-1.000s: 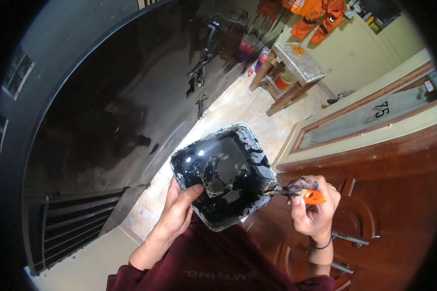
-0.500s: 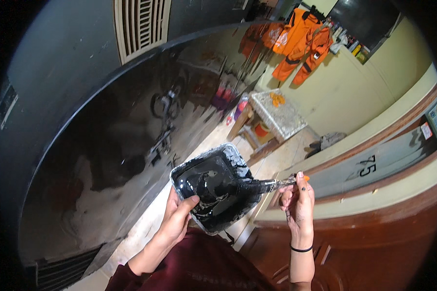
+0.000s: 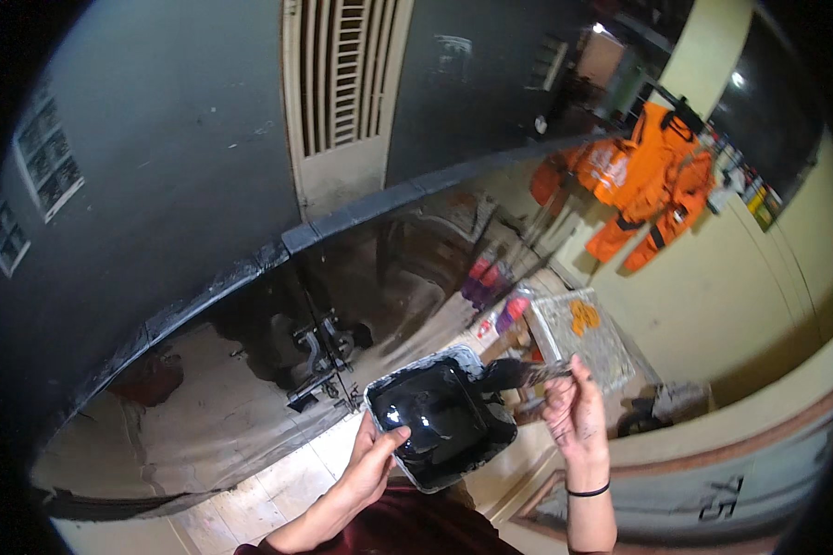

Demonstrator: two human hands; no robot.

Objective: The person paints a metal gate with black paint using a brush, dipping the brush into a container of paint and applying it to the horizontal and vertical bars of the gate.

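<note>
My left hand (image 3: 372, 467) grips a square, pale-rimmed container (image 3: 502, 427) at its near left side, with the thumb over the rim. Glossy black paint (image 3: 444, 425) lies inside and coats the inner walls. In my right hand (image 3: 578, 416) is the handle of a paintbrush (image 3: 518, 373), pinched between thumb and fingers. Its black, paint-covered head is at the container's right rim. Beyond the container stands a shiny black gate (image 3: 407, 268) with a latch (image 3: 322, 356), reflecting the surroundings.
Behind the gate is a dark grey wall with a barred cream door (image 3: 342, 102). A stone-topped table (image 3: 611, 347) bearing an orange item stands ahead right. Orange work clothes (image 3: 662, 185) hang on the yellow wall. Bottles (image 3: 512, 313) stand by the gate. Light tiles (image 3: 287, 476) cover the floor.
The view has swung, bringing more of the grey wall and the gate latch into sight. Both hands, the container and the brush sit lower and further right in the picture. Both grips stay the same.
</note>
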